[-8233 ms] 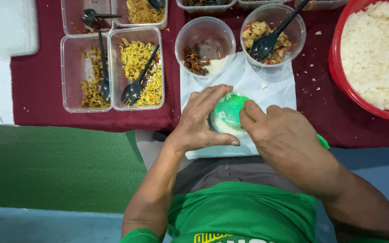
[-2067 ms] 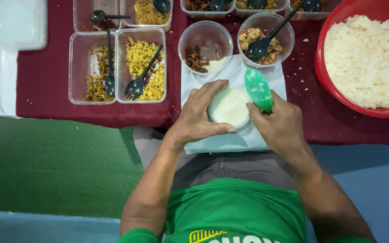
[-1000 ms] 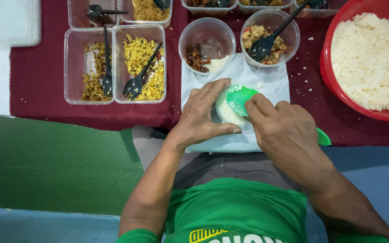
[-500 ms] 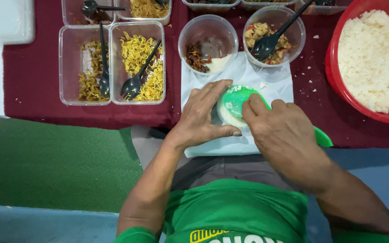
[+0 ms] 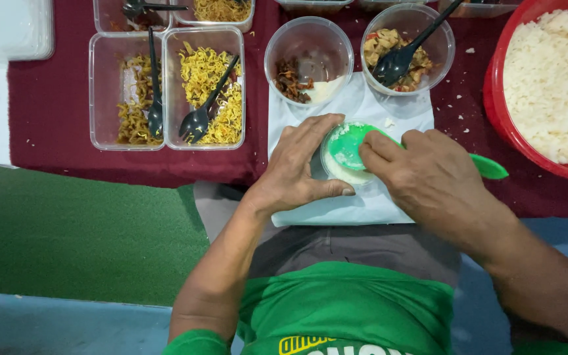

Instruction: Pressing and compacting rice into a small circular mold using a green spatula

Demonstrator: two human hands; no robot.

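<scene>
Two hands met over a white sheet (image 5: 356, 207) on the table. Our left hand (image 5: 300, 167) curled around a small round cup of rice (image 5: 342, 171), thumb and fingers cupping its side. Our right hand (image 5: 428, 174) kept a closed grip on a green paddle (image 5: 350, 141), pressing its flat blade onto the rice. Its long axis ran from ten o'clock to four, handle tip (image 5: 491, 167) poking out past the knuckles. At twelve stood two clear bowls (image 5: 310, 52); at ten, noodle trays (image 5: 202, 85); at two, a red rice basin (image 5: 504, 112).
</scene>
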